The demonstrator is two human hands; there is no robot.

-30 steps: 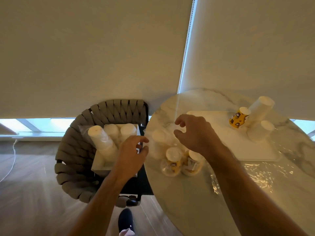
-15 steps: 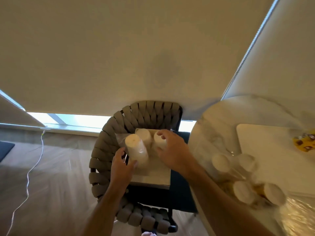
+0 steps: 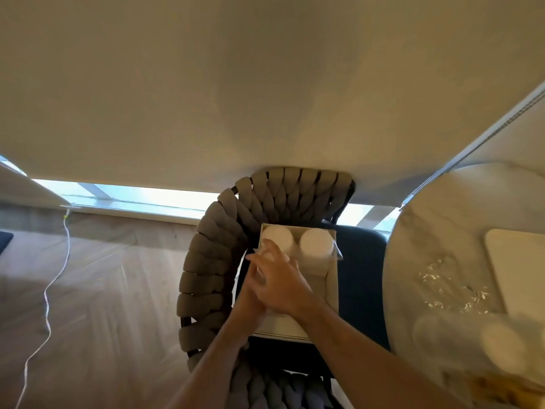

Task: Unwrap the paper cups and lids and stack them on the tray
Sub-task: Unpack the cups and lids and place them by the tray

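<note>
White wrapped cup stacks [image 3: 298,246] stand upright in a box [image 3: 330,286] just beyond the overlapping right hand [image 3: 280,280] and left hand [image 3: 250,293]; whether either grips anything is unclear.

box [image 3: 331,286] on chair [image 3: 206,261] seat | two wrapped cup stacks [image 3: 315,243] in box, far end, side by side | table [image 3: 436,231] right of chair | tray [image 3: 519,261] on table
</note>
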